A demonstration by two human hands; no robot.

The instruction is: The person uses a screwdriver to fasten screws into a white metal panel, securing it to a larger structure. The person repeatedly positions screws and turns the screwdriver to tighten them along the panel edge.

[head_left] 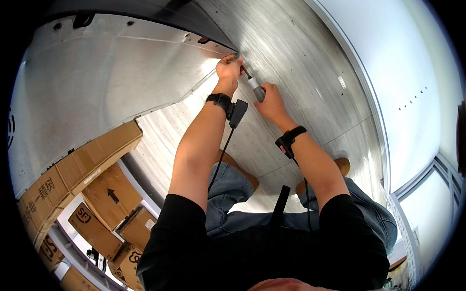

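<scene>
Cardboard boxes (pixel 97 184) stacked far left, against the large metal panel (pixel 97 82), well apart from the work. Left hand (pixel 228 68) pinches narrow at the panel's corner edge, likely steadying the screwdriver tip on a fastener I can't make out. Right hand (pixel 271 102) wraps the grey-handled screwdriver (pixel 255 87), angled up-left into that corner. Wrist straps with dangling cables on both arms; pale plank floor (pixel 310 72) beneath, knees below.

2 hands (pixel 228 68), 1 screwdriver (pixel 256 89), 6 cardboard boxes (pixel 80 167).
</scene>
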